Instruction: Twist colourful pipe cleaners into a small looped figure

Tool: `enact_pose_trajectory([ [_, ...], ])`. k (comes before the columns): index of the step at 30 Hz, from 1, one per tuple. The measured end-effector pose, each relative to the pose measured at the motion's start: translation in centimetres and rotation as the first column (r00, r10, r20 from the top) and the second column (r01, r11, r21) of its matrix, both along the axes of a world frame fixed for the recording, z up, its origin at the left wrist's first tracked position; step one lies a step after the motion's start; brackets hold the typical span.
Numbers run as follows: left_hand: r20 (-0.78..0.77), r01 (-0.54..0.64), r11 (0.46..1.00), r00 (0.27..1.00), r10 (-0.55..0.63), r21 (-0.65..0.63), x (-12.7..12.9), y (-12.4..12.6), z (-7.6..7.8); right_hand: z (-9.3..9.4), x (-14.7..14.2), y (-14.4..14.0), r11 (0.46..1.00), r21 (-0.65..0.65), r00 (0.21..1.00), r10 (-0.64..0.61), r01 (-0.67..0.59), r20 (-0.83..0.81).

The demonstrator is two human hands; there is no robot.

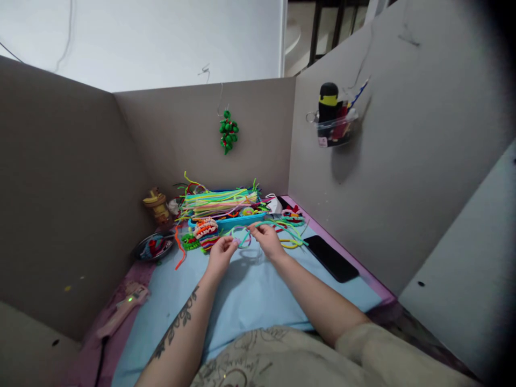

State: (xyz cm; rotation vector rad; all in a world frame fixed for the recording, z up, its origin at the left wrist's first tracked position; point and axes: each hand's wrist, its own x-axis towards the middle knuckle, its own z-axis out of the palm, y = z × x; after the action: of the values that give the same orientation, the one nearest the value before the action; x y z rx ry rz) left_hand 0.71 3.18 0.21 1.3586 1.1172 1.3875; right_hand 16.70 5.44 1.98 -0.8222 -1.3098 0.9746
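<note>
Both hands are meeting over the blue mat [250,301]: the left hand [221,257] and right hand [266,241] are each pinching an end of a looped pipe cleaner [243,235]. It's looking light, fuzzy and bendy, best gripped near its ends.

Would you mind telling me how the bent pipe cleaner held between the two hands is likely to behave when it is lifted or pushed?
The pipe cleaner already curves into a loop between the left hand and right hand, so it probably bends easily and keeps its shape. It looks thin, so likely very light. Its fuzzy surface should grip the blue mat rather than slide or roll.
</note>
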Motion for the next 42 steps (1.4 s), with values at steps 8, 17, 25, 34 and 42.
enact_pose_trajectory([
  [8, -0.025, -0.102, 0.995, 0.994, 0.103, 0.019, -0.3, 0.0, 0.0, -0.1, -0.6, -1.0, 0.992, 0.124, 0.946, -0.009, -0.034, 0.325],
  [17, -0.031, -0.017, 1.0, 0.999, 0.016, -0.022, -0.1, -0.2, 0.2, -0.9, -0.4, 0.1, 0.987, 0.134, 0.912, -0.139, 0.094, 0.386],
  [25, -0.014, -0.015, 1.0, 1.0, 0.014, -0.014, 0.0, -0.5, 0.3, -1.6, -0.7, 0.2, 0.996, 0.028, 0.911, -0.088, 0.084, 0.403],
  [34, -0.03, -0.082, 0.996, 0.996, 0.083, 0.035, -0.3, -0.4, 0.8, -1.5, -0.6, 0.4, 0.999, -0.048, 0.972, 0.032, -0.021, 0.233],
  [42, -0.195, -0.102, 0.98, 0.971, 0.134, 0.169, -0.1, -0.9, 1.1, -1.4, -0.6, 0.3, 0.999, -0.003, 0.977, -0.033, 0.034, 0.211],
])
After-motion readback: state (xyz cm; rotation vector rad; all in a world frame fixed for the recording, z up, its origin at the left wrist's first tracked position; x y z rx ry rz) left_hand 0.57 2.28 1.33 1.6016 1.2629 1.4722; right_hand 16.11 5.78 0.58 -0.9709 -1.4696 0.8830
